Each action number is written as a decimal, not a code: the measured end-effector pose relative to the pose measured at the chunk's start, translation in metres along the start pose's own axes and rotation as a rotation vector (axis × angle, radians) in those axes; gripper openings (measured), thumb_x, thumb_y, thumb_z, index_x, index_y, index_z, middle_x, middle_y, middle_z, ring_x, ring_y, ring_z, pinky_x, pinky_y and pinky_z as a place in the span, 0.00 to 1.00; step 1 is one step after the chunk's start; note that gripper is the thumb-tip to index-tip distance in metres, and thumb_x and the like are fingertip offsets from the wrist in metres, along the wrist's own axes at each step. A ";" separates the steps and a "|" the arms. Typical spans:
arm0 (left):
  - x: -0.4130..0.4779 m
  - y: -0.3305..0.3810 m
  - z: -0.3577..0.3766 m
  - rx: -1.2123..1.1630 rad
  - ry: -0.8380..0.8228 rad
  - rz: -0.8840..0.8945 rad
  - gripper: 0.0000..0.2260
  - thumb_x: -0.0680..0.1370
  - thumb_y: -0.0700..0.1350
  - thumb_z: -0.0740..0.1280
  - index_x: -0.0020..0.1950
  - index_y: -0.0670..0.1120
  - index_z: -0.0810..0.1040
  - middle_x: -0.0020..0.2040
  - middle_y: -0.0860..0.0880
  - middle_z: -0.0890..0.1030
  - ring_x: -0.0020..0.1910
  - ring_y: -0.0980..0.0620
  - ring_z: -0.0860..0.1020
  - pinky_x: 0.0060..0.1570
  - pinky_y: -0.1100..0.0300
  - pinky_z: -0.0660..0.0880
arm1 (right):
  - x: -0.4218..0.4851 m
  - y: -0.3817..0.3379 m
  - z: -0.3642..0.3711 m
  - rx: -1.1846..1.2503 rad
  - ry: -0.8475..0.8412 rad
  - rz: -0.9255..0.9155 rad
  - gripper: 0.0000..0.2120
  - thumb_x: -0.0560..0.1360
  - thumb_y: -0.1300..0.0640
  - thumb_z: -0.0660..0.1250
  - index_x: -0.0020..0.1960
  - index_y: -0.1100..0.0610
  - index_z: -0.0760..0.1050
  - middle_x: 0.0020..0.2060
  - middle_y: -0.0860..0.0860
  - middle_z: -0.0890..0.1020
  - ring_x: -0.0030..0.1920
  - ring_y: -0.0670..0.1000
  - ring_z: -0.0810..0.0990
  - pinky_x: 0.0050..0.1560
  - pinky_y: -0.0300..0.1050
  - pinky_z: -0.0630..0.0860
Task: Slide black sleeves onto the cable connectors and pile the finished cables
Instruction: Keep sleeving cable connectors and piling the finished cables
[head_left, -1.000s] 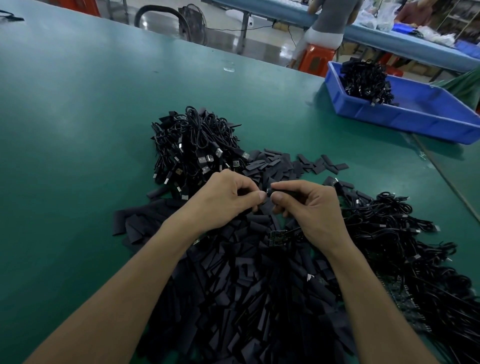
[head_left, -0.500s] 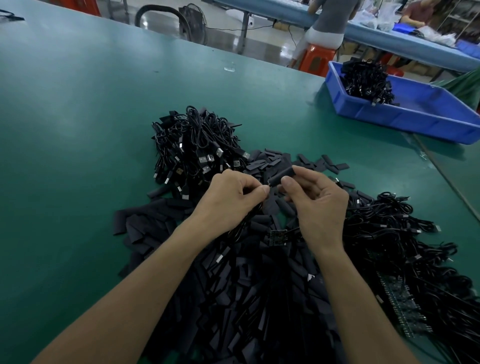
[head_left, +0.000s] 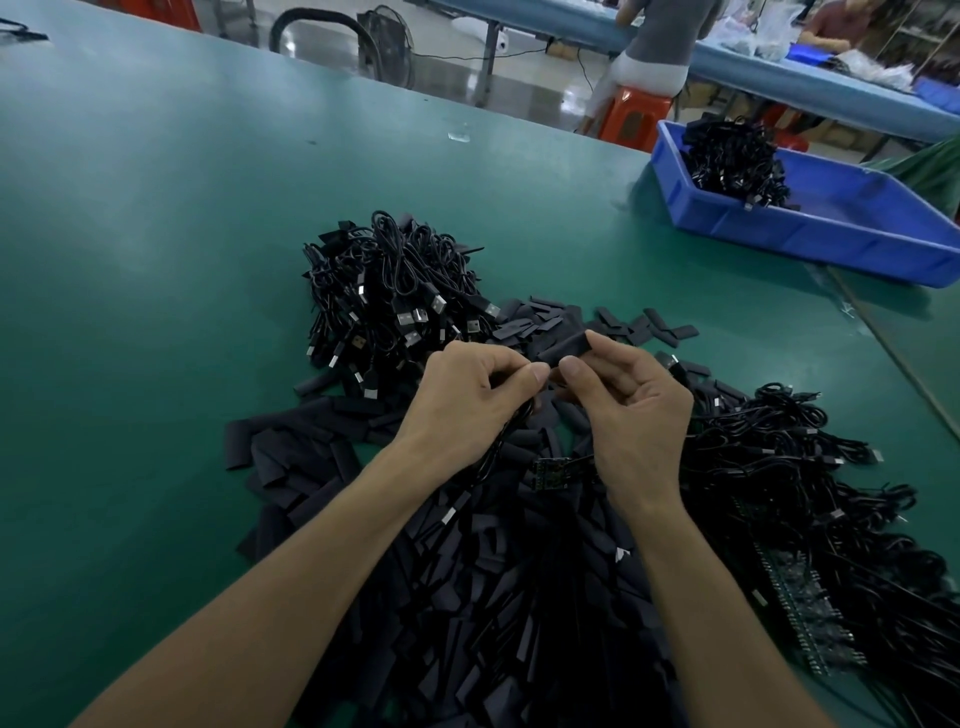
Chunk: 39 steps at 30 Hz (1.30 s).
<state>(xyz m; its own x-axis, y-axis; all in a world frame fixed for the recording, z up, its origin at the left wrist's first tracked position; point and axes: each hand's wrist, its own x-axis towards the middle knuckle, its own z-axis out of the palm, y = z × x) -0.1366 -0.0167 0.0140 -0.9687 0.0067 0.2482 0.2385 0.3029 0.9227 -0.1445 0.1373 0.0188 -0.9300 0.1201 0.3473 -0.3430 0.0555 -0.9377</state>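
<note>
My right hand (head_left: 631, 410) pinches a flat black sleeve (head_left: 563, 347) between thumb and forefinger, tilted up to the right. My left hand (head_left: 470, 397) pinches the end of a black cable (head_left: 498, 447) right at the sleeve's lower mouth; the connector itself is hidden between the fingertips. The cable trails down under my left wrist, and a small green circuit board (head_left: 551, 474) hangs just below my right hand. A big heap of loose black sleeves (head_left: 498, 597) lies under both forearms.
A pile of black cables with USB plugs (head_left: 395, 296) sits beyond my left hand. More tangled cables (head_left: 810, 499) spread at the right. A blue bin (head_left: 831, 228) with cables stands far right. People sit at another table behind the green table (head_left: 156, 234).
Both hands rose slightly off the sleeve heap. The sleeve in my right hand tilted up, and my left fingertips closed in on its lower end.
</note>
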 end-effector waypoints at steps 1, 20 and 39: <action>0.000 0.000 0.001 0.003 0.002 0.000 0.12 0.80 0.48 0.70 0.37 0.48 0.84 0.28 0.50 0.80 0.26 0.57 0.71 0.28 0.58 0.68 | 0.000 0.000 -0.001 0.014 0.002 0.002 0.13 0.74 0.64 0.74 0.54 0.49 0.81 0.41 0.48 0.87 0.41 0.49 0.87 0.45 0.39 0.82; 0.000 0.005 0.004 -0.119 0.005 -0.018 0.11 0.81 0.48 0.68 0.43 0.45 0.85 0.36 0.39 0.83 0.36 0.35 0.79 0.37 0.38 0.76 | -0.004 -0.004 0.010 -0.050 -0.040 -0.041 0.16 0.77 0.58 0.72 0.60 0.40 0.78 0.39 0.49 0.87 0.42 0.51 0.87 0.49 0.47 0.83; 0.023 0.018 -0.035 0.062 0.141 -0.014 0.14 0.72 0.51 0.77 0.54 0.54 0.78 0.38 0.59 0.83 0.36 0.66 0.82 0.33 0.75 0.74 | 0.029 -0.029 -0.026 -0.223 -0.372 0.194 0.16 0.76 0.55 0.72 0.63 0.49 0.76 0.43 0.49 0.87 0.43 0.49 0.87 0.46 0.41 0.82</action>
<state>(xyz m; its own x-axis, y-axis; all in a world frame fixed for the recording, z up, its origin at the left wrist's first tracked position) -0.1517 -0.0440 0.0466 -0.9515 -0.1304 0.2787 0.2164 0.3603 0.9074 -0.1586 0.1645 0.0564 -0.9722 -0.2115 0.1007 -0.1595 0.2831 -0.9457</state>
